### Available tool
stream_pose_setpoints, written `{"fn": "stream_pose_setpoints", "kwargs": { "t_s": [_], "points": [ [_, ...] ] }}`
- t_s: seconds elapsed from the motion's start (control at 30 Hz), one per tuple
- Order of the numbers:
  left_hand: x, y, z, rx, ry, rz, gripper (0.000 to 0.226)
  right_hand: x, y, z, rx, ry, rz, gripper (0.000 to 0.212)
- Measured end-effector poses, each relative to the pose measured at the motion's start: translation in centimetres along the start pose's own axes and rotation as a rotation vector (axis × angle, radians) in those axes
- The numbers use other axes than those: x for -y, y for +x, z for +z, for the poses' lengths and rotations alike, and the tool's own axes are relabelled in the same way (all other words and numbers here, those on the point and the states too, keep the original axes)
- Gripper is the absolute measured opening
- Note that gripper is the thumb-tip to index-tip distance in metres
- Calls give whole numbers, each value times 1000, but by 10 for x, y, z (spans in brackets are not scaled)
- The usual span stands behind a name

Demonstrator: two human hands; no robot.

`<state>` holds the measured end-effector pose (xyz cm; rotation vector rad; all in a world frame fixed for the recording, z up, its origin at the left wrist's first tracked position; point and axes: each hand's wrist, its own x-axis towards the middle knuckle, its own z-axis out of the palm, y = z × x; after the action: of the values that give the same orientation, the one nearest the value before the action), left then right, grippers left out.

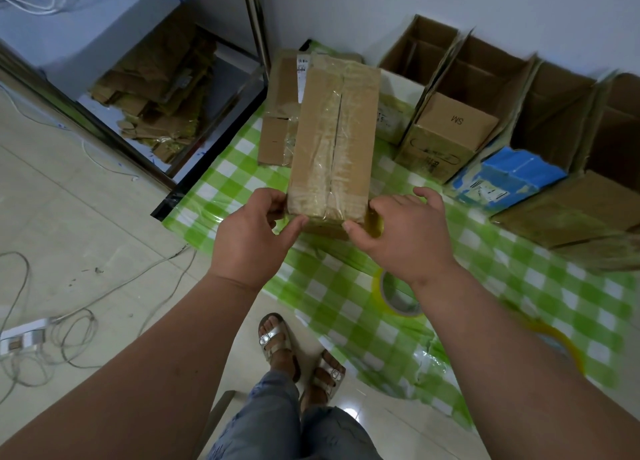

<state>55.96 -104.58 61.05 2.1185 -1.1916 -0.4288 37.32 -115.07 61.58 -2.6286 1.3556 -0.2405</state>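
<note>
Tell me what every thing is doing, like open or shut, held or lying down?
taped box: sealed shut with clear tape, held at its near end.
left hand: grips the box's near left corner.
right hand: grips its near right corner.
tall boxes by the wall: open on top.
blue parcel: wrapped, lying among those boxes.
checked cloth: spread out, torn at its near edge.
tape roll: lying flat on the cloth.

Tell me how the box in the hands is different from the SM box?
The taped box is sealed shut with clear tape; the SM box stands open. The left hand and right hand grip the taped box; no hand touches the SM box, which sits on the checked cloth. Both are brown cardboard.
</note>
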Motion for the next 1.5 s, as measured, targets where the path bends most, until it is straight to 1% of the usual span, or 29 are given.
{"fn": "stream_pose_setpoints", "kwargs": {
  "t_s": [0.17,0.43,0.57,0.7,0.83,0.9,0.97,1.07,1.2,1.27,1.4,1.5],
  "points": [
    [-3,-2,5,-32,54,-14,52,6,2,3,-8,-7,42,61],
    [-11,-1,12,-32,89,-87,62,16,0,10,-65,-9,112,59],
    [-13,2,12,-8,107,-99,73,19,0,9,-49,-15,134,56],
    [-11,6,10,-10,90,-102,63,11,4,3,22,33,83,49],
    [0,4,4,-31,14,-44,34,-5,5,-2,124,158,2,41],
    [3,2,3,-42,6,-16,26,-10,5,-4,162,215,-27,36],
    [5,2,2,-29,-6,-8,23,-14,5,-6,189,279,-23,33],
    [4,3,1,-14,-48,-39,21,-20,9,-8,241,345,23,37],
    [1,3,3,-23,-173,-209,22,-18,12,-6,233,322,70,41],
    [-1,1,5,-42,-198,-254,23,-14,11,-8,214,297,63,39],
    [-3,-3,5,-78,-221,-273,24,-6,6,-11,188,278,6,29],
    [-1,-8,1,-113,-274,-293,22,2,4,-16,216,305,-30,32]
  ]
}}
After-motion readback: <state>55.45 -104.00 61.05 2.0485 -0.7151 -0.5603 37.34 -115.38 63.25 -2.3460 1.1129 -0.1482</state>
